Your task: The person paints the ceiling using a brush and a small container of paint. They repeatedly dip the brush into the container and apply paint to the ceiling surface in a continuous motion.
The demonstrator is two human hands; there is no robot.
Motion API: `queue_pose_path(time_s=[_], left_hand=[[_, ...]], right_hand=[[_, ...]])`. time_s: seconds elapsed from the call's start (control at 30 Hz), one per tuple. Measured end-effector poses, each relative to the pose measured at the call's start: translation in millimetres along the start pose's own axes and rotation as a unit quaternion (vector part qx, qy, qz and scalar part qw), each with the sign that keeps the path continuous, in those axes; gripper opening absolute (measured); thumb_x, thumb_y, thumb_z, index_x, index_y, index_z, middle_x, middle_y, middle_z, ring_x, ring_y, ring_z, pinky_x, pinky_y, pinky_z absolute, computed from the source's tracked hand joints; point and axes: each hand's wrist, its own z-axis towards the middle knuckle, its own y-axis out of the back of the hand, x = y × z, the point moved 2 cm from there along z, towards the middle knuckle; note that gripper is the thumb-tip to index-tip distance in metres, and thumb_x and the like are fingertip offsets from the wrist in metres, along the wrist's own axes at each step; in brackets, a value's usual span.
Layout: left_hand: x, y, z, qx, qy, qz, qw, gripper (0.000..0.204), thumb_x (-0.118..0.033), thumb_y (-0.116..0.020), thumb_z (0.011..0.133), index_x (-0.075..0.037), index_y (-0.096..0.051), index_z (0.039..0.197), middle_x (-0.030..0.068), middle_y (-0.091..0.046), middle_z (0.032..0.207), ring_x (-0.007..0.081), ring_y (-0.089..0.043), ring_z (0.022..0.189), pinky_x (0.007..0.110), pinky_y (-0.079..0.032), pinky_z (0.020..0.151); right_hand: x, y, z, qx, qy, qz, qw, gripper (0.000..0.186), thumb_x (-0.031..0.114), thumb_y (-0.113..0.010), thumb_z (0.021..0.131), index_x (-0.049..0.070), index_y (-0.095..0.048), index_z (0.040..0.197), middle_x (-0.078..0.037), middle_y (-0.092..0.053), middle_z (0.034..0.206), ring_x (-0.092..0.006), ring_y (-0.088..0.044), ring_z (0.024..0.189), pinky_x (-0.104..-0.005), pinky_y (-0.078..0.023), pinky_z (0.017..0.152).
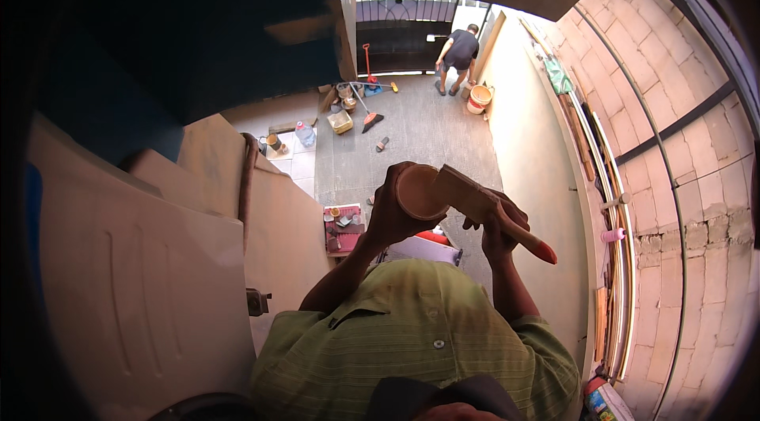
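Paintbrush [472, 196] in our right grip [499, 232], fingers closed around its handle, red tip [545, 252] poking out to the right! Our left grip [388, 211] wraps around a round tub [419, 191], just left of the brush's broad end; beyond both grips, we spot a broom [372, 118] on the floor [443, 128].

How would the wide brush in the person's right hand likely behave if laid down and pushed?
The brush would probably slide rather than roll, since one end looks broad and flat. It is likely light, as the right hand alone seems to hold it. Its red-tipped handle juts out without sagging, so it probably feels stiff.
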Motion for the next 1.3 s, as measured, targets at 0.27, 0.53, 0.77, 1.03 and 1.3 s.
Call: queue_pose_path(time_s=[0.27,0.53,0.77,1.03,1.3], left_hand=[[-1.8,0.1,2.1,-0.004,-0.001,0.008,1.0,0.087,-0.024,-0.092,0.056,-0.004,-0.043,0.125,0.0157,-0.062,0.113,0.0264,-0.064,0.104,0.038,-0.052,0.089],[-2.7,-2.5,3.6,0.003,0.018,0.004,1.0,0.088,-0.024,-0.092,0.056,-0.004,-0.043,0.126,0.015,-0.062,0.114,0.0263,-0.063,0.105,0.039,-0.051,0.09],[-1.7,-1.8,2.0,-0.003,0.004,0.015,1.0,0.087,-0.024,-0.091,0.057,-0.005,-0.043,0.126,0.0144,-0.062,0.114,0.0259,-0.063,0.106,0.039,-0.051,0.09],[-4.4,-1.8,4.0,0.008,0.015,0.016,1.0,0.088,-0.024,-0.092,0.056,-0.005,-0.042,0.126,0.0148,-0.062,0.114,0.0261,-0.063,0.105,0.039,-0.052,0.09],[2.1,-3.0,7.2,0.01,0.009,0.014,1.0,0.088,-0.023,-0.092,0.056,-0.005,-0.043,0.126,0.0153,-0.063,0.114,0.0266,-0.063,0.105,0.039,-0.052,0.09]], right_hand=[[6.2,-3.8,4.5,0.047,-0.038,0.0,0.998,0.039,0.025,-0.063,0.09,-0.011,-0.062,0.103,-0.013,-0.066,0.079,-0.0145,-0.06,0.055,-0.0266,-0.048,0.049],[-6.0,-1.0,-0.1,-0.02,0.018,-0.044,0.999,0.042,0.028,-0.062,0.091,-0.012,-0.062,0.104,-0.012,-0.066,0.076,-0.0145,-0.061,0.055,-0.0262,-0.049,0.05],[0.9,-3.3,0.8,-0.042,-0.018,-0.004,0.999,0.033,0.019,-0.065,0.089,-0.012,-0.064,0.1,-0.017,-0.067,0.087,-0.0141,-0.061,0.056,-0.0269,-0.05,0.05],[6.6,-0.3,2.5,0.071,-0.038,-0.037,0.996,0.021,0.004,-0.065,0.087,-0.007,-0.065,0.105,-0.019,-0.069,0.098,-0.0187,-0.069,0.067,-0.0296,-0.056,0.059],[-5.0,-6.1,-1.6,-0.025,0.032,-0.049,0.998,0.032,0.022,-0.065,0.089,-0.009,-0.066,0.101,-0.012,-0.068,0.078,-0.0127,-0.06,0.054,-0.0251,-0.049,0.049]])
